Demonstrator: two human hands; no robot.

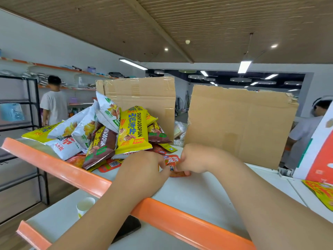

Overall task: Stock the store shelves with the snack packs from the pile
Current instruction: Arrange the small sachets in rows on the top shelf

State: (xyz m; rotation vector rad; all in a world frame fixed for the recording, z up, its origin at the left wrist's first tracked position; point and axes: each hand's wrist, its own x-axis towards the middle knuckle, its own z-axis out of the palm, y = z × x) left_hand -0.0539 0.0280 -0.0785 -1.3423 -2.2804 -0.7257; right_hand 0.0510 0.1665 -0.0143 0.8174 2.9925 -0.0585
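Note:
A pile of snack packs in yellow, white and brown bags lies on the upper white shelf at the left, leaning on a cardboard sheet. Small flat red packs lie under and beside the pile. My left hand and my right hand meet at the shelf's middle, both pinching one small red snack pack that stands between the fingertips. Both forearms reach over the shelf's orange front edge.
Two cardboard sheets stand along the shelf's back. A red and white box and a yellow pack sit at the right. On the lower shelf are a paper cup and a dark phone. People stand at the far left and right.

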